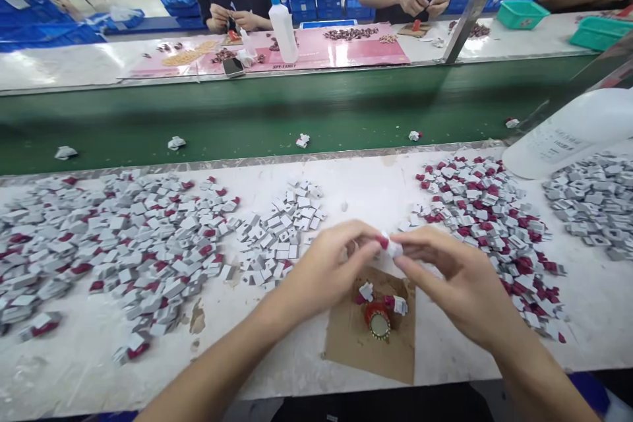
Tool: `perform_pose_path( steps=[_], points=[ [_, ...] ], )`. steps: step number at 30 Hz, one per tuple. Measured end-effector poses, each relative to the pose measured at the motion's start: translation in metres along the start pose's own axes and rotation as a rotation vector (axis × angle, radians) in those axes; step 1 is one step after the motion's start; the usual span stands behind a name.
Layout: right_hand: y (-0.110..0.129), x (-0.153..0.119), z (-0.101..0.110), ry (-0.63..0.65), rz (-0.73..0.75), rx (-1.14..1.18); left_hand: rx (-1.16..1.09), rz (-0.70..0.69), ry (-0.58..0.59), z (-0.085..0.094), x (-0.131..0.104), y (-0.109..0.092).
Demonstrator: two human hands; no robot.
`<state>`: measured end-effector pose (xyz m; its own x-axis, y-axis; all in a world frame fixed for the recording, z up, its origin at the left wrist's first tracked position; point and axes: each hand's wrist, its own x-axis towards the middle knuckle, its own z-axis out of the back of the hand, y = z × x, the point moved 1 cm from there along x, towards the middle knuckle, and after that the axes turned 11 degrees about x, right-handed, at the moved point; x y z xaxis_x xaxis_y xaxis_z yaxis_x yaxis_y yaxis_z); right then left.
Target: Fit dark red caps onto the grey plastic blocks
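My left hand (pixel 330 266) and my right hand (pixel 457 283) meet above a brown cardboard square (pixel 351 336), both pinching one small white and dark-red part (pixel 391 247) between their fingertips. Under the hands, on the cardboard, stands a red bottle cap (pixel 378 322) with two more small parts (pixel 366 291) next to it. A heap of grey and red parts (pixel 123 244) lies to the left. A smaller pile of white pieces (pixel 281 231) lies beside my left hand. Another mixed heap (pixel 494 224) spreads to the right.
A grey pile (pixel 593 201) and a tipped white plastic bottle (pixel 568 135) lie at far right. A green conveyor belt (pixel 247 132) carries scattered parts. Across it, other people work at a table with pink mats (pixel 346 49), a squeeze bottle (pixel 283 30) and teal bins (pixel 521 13).
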<state>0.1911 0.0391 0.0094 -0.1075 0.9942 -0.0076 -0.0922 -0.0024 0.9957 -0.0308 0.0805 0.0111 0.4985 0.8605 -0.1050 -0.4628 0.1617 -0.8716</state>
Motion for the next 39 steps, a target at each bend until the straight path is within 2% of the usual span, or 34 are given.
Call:
perform_pose_path(
  steps=[3,5,6,10,12,15,19,21,23,26,29,32,35,39],
  points=[
    [-0.013,-0.033,0.0,0.016,-0.069,-0.002,0.009,0.041,0.1,-0.014,-0.025,-0.002],
    [-0.022,-0.049,0.002,-0.029,-0.077,-0.011,0.116,0.027,0.08,-0.015,-0.032,0.004],
    [-0.026,-0.057,0.004,-0.06,-0.067,-0.028,0.212,0.013,0.032,-0.012,-0.032,0.009],
    [-0.031,-0.083,0.003,-0.139,-0.045,-0.088,0.774,-0.001,-0.284,0.012,-0.014,0.04],
    [-0.03,-0.092,-0.003,-0.125,-0.031,-0.102,0.973,0.017,-0.339,0.022,0.0,0.055],
    [-0.026,-0.098,-0.014,-0.071,0.0,-0.085,1.04,0.028,-0.323,0.028,0.015,0.068],
    [-0.026,-0.098,-0.022,-0.063,-0.003,-0.035,0.989,0.019,-0.323,0.028,0.017,0.065],
    [-0.027,-0.098,-0.024,-0.078,-0.012,-0.027,0.875,-0.012,-0.318,0.025,0.012,0.059],
    [-0.03,-0.099,-0.024,-0.088,-0.025,-0.025,0.7,-0.012,-0.263,0.019,0.007,0.054],
    [-0.034,-0.1,-0.025,-0.1,-0.065,-0.021,0.503,0.049,-0.172,0.008,0.001,0.05],
    [-0.037,-0.101,-0.026,-0.114,-0.099,-0.001,0.435,0.077,-0.183,0.002,0.0,0.051],
    [-0.037,-0.103,-0.026,-0.118,-0.124,0.021,0.363,0.138,-0.175,0.006,0.002,0.052],
    [-0.035,-0.103,-0.023,-0.137,-0.144,0.047,0.227,0.19,-0.104,0.013,0.004,0.048],
    [-0.031,-0.087,-0.013,-0.199,-0.145,0.181,-0.004,0.16,0.057,0.015,0.004,0.034]
  ],
)
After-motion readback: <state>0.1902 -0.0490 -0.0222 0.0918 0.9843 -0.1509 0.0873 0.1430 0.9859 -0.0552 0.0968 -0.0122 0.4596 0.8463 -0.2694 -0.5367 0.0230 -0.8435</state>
